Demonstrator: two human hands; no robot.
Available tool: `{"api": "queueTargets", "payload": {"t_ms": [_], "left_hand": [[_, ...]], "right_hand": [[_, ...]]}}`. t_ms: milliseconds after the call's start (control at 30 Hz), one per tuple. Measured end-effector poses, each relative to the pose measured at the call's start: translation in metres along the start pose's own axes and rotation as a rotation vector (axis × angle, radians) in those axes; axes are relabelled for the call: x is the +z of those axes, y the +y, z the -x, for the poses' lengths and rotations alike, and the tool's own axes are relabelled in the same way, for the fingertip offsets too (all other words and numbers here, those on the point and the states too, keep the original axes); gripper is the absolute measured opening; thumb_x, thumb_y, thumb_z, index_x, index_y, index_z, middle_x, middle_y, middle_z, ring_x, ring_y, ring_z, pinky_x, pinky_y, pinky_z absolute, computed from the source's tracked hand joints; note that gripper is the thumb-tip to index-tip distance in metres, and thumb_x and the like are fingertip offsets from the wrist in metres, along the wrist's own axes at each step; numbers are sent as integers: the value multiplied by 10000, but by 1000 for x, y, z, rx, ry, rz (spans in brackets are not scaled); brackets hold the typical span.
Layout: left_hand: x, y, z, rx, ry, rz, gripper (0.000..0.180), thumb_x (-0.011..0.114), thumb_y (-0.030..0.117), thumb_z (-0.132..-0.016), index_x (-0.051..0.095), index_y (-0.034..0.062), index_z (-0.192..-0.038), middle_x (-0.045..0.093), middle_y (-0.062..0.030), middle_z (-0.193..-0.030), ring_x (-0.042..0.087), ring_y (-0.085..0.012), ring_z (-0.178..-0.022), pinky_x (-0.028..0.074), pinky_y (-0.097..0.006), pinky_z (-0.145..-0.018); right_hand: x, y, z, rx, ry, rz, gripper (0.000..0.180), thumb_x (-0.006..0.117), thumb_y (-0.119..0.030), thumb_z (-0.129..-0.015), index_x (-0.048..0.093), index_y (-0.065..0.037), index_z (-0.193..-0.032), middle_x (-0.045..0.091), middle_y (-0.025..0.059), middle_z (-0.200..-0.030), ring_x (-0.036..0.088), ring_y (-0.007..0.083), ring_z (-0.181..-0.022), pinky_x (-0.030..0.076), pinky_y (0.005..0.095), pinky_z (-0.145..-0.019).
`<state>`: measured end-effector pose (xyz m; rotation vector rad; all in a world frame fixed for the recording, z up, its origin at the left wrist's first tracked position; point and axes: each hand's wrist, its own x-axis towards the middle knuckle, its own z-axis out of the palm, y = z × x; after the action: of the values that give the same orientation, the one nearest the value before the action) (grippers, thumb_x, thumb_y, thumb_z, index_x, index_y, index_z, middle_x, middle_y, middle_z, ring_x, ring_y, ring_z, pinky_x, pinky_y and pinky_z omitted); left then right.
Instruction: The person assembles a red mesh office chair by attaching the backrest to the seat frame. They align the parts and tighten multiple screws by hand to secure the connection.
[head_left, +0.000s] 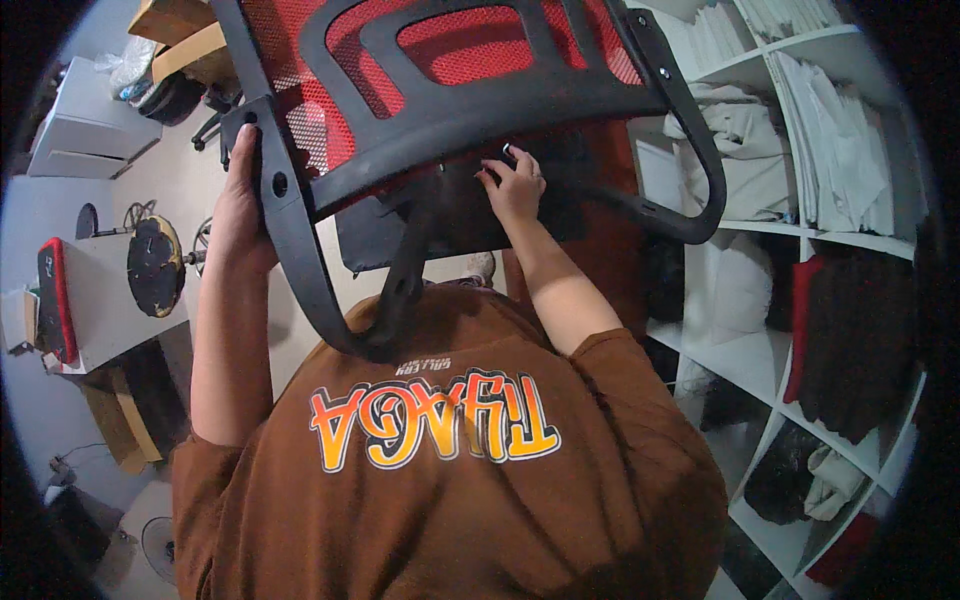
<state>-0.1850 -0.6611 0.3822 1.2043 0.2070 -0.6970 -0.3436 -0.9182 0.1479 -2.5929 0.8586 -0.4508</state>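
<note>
An office chair's backrest (400,150), with red mesh in a black plastic frame, stands tilted in front of me. At its left side my left hand (243,205) grips the black armrest (281,215) where it meets the frame, thumb up along its outer face and the other fingers hidden behind. Bolt holes show in that armrest. My right hand (518,190) is just below the frame's lower bar, its fingers curled; a small pale spot shows at a fingertip, and what they hold cannot be made out. The right armrest (712,180) loops down on the far side.
Under the backrest is a dark seat (365,235). White shelving (750,360) filled with folded fabric and bags runs along my right. On the left are a white table (110,290), a round dark cushioned piece (156,267), a red-edged pad (55,300) and cardboard boxes (190,50).
</note>
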Motion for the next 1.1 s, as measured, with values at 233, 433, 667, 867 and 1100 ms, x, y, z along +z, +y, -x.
{"api": "queueTargets", "payload": {"t_ms": [233, 433, 667, 867, 1100], "left_hand": [[7, 9, -3, 23, 56, -61, 425, 576, 491, -896, 612, 82, -1005, 642, -53, -832, 631, -182, -721, 553, -352, -699], [-7, 16, -6, 24, 27, -58, 419, 547, 456, -922, 616, 72, -1076, 657, -62, -882, 650, -204, -821, 559, -368, -750], [13, 23, 0, 13, 7, 13, 411, 551, 468, -918, 602, 96, -1087, 639, -56, -916, 643, -191, -812, 572, -371, -726], [7, 19, 4, 1, 47, 44, 425, 549, 487, -914, 617, 86, -1041, 655, -66, -838, 653, -185, -709, 573, -330, -705], [2, 22, -5, -137, -196, 131, 404, 530, 466, -932, 626, 78, -986, 670, -64, -864, 654, -187, -740, 562, -377, -729]], "right_hand": [[-159, -63, 13, -60, -669, -846, 383, 629, -99, -780, 618, -72, -1162, 580, 149, -1196, 562, 276, -1132, 414, 346, -990], [-317, -140, 26, -829, -1030, -1538, 357, 606, -92, -770, 588, 4, -1114, 629, 139, -1007, 610, 258, -951, 489, 333, -826], [-330, -143, 19, -904, -834, -1262, 263, 624, -114, -775, 604, -25, -1021, 628, 103, -924, 615, 226, -870, 497, 319, -750], [-339, -171, 14, -1048, -539, -1090, 184, 639, -133, -778, 617, -49, -941, 627, 71, -854, 619, 198, -801, 504, 307, -685], [-238, -154, 2, 221, -713, -1355, 367, 659, -309, -888, 567, -48, -1129, 604, 34, -1026, 566, 93, -919, 495, 270, -770]]}}
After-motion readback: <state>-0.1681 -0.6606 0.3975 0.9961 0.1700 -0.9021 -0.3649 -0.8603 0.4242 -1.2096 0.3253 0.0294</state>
